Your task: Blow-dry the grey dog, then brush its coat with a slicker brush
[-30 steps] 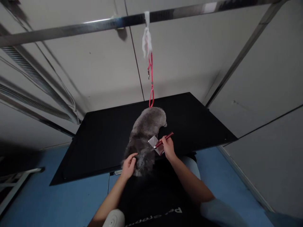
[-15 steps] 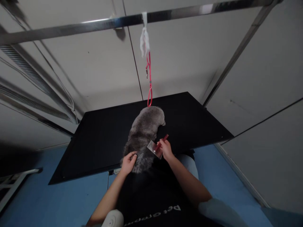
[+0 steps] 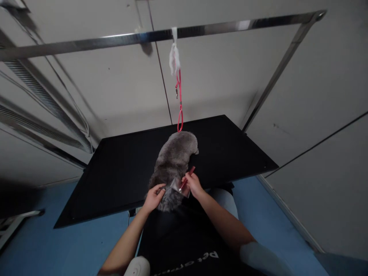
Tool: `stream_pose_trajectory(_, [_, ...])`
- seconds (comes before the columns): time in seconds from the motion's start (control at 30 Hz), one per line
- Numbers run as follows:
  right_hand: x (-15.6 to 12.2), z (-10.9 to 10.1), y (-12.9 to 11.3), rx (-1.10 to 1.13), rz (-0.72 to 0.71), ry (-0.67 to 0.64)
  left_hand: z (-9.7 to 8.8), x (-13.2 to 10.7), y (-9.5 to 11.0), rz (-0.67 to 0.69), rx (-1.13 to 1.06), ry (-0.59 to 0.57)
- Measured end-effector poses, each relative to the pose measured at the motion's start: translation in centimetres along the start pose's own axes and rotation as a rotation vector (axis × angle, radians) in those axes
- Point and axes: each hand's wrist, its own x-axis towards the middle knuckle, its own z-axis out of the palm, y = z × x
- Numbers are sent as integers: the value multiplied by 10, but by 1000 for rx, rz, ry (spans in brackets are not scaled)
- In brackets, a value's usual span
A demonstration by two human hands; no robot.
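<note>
A grey furry animal (image 3: 175, 151) lies on the black grooming table (image 3: 117, 172), its rear end toward me. I cannot make out its head. At the near left of its coat, my left hand (image 3: 154, 197) has thumb and fingers drawn together on the longer fur (image 3: 169, 199). My right hand (image 3: 194, 184) is wrapped around the red handle of a slicker brush (image 3: 181, 187). The flat, pale head of the brush lies over the fur, close to the right of my left hand; its bristles are hidden from me.
A pink grooming loop (image 3: 180, 119) hangs from a metal bar (image 3: 123, 39), tied on with white cloth (image 3: 174, 57), just beyond the animal. Grey ribbed hoses (image 3: 51, 103) run down at the left. A white rounded device (image 3: 138, 266) is at my front.
My right hand has moved the slicker brush left, over the fur and nearer my left hand. My left hand stays on the fur. The view has shifted slightly.
</note>
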Motion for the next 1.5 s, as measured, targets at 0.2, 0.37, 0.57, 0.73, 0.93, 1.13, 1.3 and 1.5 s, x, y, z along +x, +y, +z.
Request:
stream_pose_trajectory(0.2, [-3, -1, 3, 8, -41, 39, 1, -1, -7, 15, -15, -3])
stream_pose_trajectory(0.37, [0, -12, -4, 18, -46, 109, 4, -3, -8, 36, -6, 28])
stream_pose_trajectory(0.57, [-14, -15, 12, 5, -18, 133, 10, -5, -5, 32, 32, 32])
stream_pose_trajectory(0.73, [-3, -70, -5, -1, -68, 363, 9, -5, -1, 36, 85, 44])
stream_pose_trajectory(0.93, [-28, -107, -40, -94, -5, -89, 2, -8, -1, 75, 34, -23])
stream_pose_trajectory(1.13, [-65, -38, 4, -180, 276, -615, 10, -6, -5, 113, 117, 169])
stream_pose_trajectory(1.3, [-107, -87, 30, -566, 472, -701, 33, 1, -11, 153, 405, 471])
stream_pose_trajectory(1.5, [-100, -108, -10, -775, 541, -891, 39, 4, -24, 217, 383, 472])
